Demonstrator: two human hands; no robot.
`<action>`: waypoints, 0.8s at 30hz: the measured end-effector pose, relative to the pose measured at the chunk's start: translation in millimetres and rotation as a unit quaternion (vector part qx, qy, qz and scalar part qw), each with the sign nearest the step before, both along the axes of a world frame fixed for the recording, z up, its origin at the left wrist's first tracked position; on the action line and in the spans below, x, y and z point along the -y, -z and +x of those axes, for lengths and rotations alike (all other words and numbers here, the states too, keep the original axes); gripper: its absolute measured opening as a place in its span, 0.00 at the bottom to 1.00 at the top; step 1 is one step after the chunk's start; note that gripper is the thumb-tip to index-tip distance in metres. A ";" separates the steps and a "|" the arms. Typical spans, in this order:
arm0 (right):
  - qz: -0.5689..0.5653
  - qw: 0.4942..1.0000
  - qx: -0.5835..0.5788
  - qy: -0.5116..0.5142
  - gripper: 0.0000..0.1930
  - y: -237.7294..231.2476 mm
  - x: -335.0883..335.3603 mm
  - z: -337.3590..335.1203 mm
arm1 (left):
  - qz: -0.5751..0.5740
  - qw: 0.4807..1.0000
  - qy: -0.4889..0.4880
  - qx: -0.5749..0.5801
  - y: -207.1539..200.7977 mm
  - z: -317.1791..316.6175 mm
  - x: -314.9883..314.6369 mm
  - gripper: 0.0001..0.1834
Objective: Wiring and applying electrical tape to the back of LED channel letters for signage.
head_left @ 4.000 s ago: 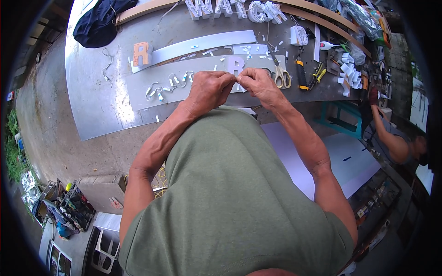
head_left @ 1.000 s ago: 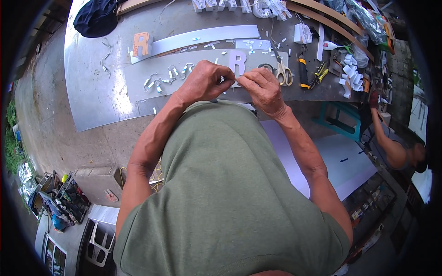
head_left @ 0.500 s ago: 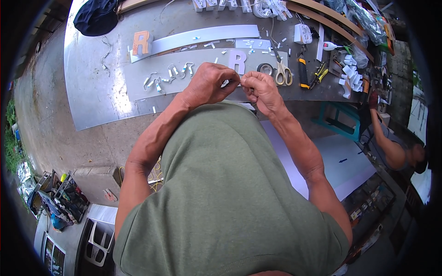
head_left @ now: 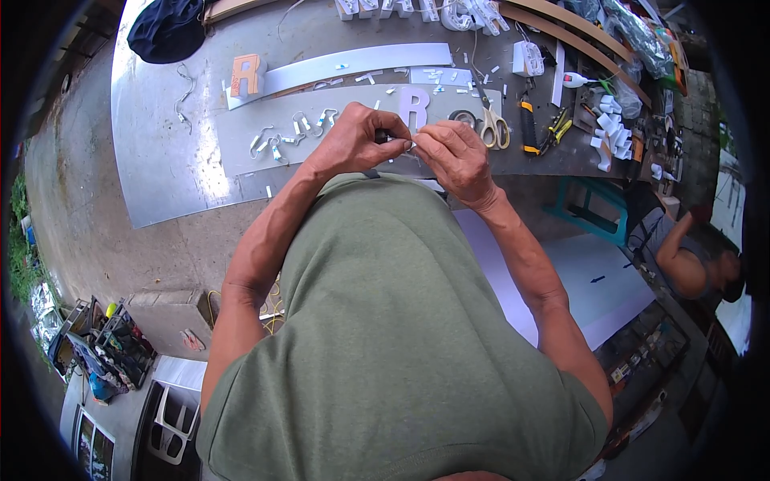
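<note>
At a grey metal worktable, we look down on two bare hands meeting on the near side of a lilac letter cutout. The left hand, curled, and the right hand, bent inward, pinch thumb to fingers, tips together, on a small whitish piece; it sits just nearer us than the cutout, too hidden by fingers for us to tell its kind. Left of the cutout we find small white-and-blue modules strung on thin wire, and, farther left and beyond, a box letter with a brown face. A long white strip lies beyond the cutout. To its right we see a black tape roll, then scissors with cream handles, a yellow-and-black knife and yellow-handled pliers. Well to the right of the cutout and nearer us stands a teal stool, with a co-worker past it.
</note>
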State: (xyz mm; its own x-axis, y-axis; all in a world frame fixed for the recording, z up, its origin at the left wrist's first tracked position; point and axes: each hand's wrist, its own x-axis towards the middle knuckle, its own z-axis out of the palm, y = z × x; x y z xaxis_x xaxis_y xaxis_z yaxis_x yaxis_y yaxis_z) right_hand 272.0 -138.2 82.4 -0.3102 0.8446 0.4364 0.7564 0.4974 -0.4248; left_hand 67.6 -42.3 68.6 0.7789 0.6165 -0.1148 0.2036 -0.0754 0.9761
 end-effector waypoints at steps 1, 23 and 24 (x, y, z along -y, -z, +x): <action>0.014 1.000 0.012 -0.002 0.16 1.7 0.6 0.1 | -0.007 1.000 0.001 0.006 2.2 0.1 0.7 0.07; -0.370 0.873 -0.304 0.098 0.07 -11.8 -2.1 -0.9 | 0.002 1.000 -0.016 0.006 4.9 -2.1 -0.1 0.05; -0.263 0.935 -0.227 0.076 0.09 -12.8 -1.2 -1.6 | -0.018 1.000 -0.016 0.014 4.3 -2.7 0.2 0.07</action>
State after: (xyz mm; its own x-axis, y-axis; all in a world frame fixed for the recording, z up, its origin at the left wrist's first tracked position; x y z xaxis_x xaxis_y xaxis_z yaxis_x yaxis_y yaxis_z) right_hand 270.4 -137.0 95.2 -0.0520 0.9986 0.0064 0.4834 0.0308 -0.8748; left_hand 64.9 -42.5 64.3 0.7627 0.6364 -0.1156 0.1778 -0.0344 0.9835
